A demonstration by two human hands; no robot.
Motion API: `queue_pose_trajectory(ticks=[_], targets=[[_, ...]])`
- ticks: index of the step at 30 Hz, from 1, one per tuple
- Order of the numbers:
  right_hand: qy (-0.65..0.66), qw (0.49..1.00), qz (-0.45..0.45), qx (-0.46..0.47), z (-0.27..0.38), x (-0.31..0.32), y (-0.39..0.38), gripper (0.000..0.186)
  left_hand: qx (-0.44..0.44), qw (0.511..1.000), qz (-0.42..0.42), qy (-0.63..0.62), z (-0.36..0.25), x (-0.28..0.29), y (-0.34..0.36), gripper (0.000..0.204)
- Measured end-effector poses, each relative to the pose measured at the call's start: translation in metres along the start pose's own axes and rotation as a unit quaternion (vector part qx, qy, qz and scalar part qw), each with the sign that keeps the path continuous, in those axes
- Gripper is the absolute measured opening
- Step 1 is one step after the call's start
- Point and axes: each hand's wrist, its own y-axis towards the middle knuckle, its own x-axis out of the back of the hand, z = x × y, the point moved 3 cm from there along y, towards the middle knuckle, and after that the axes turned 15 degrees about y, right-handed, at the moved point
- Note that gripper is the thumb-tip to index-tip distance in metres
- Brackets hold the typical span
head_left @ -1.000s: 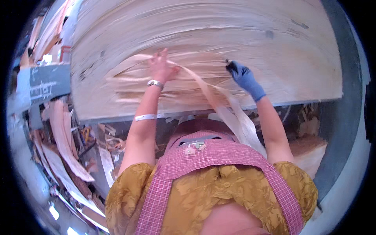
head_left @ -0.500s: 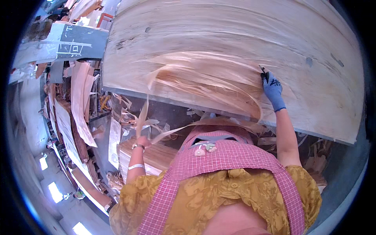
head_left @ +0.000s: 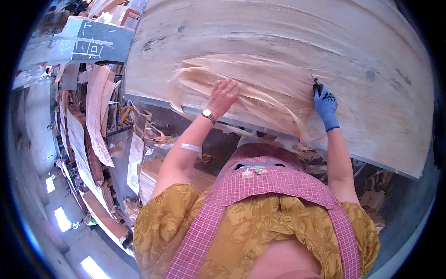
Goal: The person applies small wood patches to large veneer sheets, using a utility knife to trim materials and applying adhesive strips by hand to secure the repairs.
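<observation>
My bare left hand, a watch at its wrist, is over the loose veneer strips near the front edge of a wide stack of wood veneer sheets. Its fingers are bent and close together; what lies under them is hidden. My right hand, in a blue and black glove, is closed on a small knife, whose thin tip points away from me over the top sheet. Between the hands, thin pale strips curve across the sheet, and one end hangs over the front edge.
Torn veneer scraps lie below the stack's front edge. A lower pile of veneer stands beside my left arm. Farther left are long veneer pieces and a grey board with white chalk marks.
My left hand has come up from the lower left, where it held long strips, to the veneer by the front edge. Those strips have left it. The right hand has barely moved.
</observation>
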Motion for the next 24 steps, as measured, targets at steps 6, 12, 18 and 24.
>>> queue_pose_trajectory(ticks=[6, 12, 18, 24], targets=[[0.016, 0.999, -0.038, 0.031, -0.001, -0.001, -0.002, 0.036, 0.123, 0.99, 0.046, -0.048, 0.039, -0.004, -0.06, 0.014], [0.001, 1.0, -0.01, 0.005, -0.003, -0.002, 0.002, 0.036, 0.216, 0.898, 0.378, 0.064, 0.063, 0.028, -0.136, 0.009], [-0.011, 1.0, -0.01, 0.005, -0.008, -0.009, 0.004, 0.037, 0.181, 0.97, -0.007, -0.159, 0.006, -0.01, 0.017, 0.047], [0.051, 0.997, -0.031, 0.042, -0.001, 0.009, 0.006, 0.039, 0.196, 0.964, 0.117, -0.139, 0.004, -0.027, 0.074, 0.052]])
